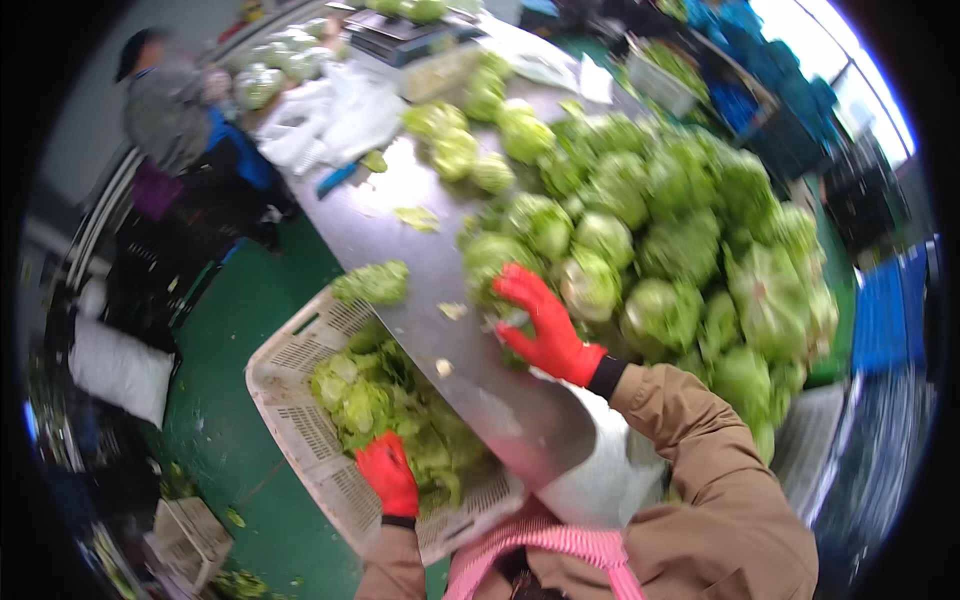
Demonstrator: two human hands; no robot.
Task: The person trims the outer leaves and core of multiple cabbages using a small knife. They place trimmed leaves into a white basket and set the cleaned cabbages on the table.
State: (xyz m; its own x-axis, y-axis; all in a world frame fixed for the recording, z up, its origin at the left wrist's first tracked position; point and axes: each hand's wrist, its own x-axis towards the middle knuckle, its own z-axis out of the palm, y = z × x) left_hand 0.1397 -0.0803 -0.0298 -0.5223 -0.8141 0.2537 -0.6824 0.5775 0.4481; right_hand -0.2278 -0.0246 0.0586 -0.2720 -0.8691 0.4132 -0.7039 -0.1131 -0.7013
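Observation:
My right hand (546, 330), in a red glove, reaches over the metal table with thumb and fingers apart. Its fingertips are at a lettuce head (495, 262) on the near side of a large pile of lettuce (675, 240). Something small and pale shows between thumb and fingers, too blurred to name. My left hand (388, 476), also red-gloved, is over a white plastic crate (289, 420) beside the table. Its fingers look curled above loose lettuce leaves (367, 397) inside; whether it grips any is hidden.
The metal table (495, 420) bears leaf scraps, a blue-handled tool (336, 180), white plastic bags (330, 112) and a scale (409, 37). A lettuce leaf (373, 283) hangs over the crate's rim. At the far left stands another person (169, 112) near wrapped heads (281, 64).

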